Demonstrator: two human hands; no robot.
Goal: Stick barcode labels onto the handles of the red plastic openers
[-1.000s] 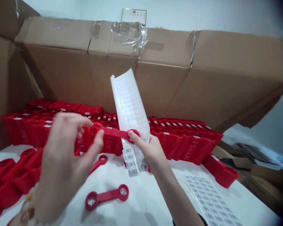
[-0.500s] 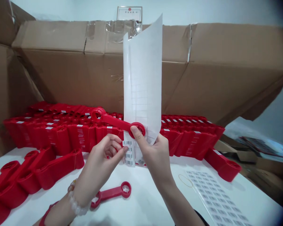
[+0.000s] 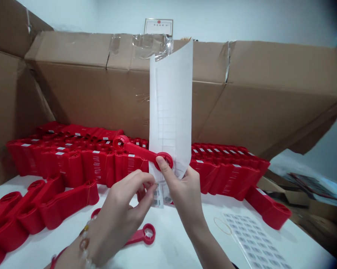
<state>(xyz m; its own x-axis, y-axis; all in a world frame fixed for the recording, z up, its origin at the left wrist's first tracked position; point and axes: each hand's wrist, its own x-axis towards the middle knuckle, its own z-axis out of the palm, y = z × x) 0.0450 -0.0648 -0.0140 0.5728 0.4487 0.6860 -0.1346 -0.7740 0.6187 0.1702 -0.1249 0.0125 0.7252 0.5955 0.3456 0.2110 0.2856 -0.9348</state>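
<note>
Right hand [image 3: 185,190] pinching red double-ring wrench [image 3: 137,150] against label sheet [image 3: 170,112], grip narrow; we have left hand [image 3: 120,209] closed on barcode strip [image 3: 157,197] below sheet. Banded wrench rows [image 3: 95,164] behind sheet already labelled; loose wrench [image 3: 137,238] below sheet, no label seen.

A mixed stone-bead bracelet [image 3: 84,243] and thin red cord [image 3: 56,254] circle the left wrist [image 3: 71,257]

From where I sit, I can't read any words or digits. Above the tall curled white paper sheet [image 3: 170,108] hangs a glazed framed certificate [image 3: 158,27] with a red seal, its lines too small. Below it, a glossy barcode strip [image 3: 158,198] shows only bars, as does a white sheet of barcode stickers [image 3: 255,241] to its right.
</note>
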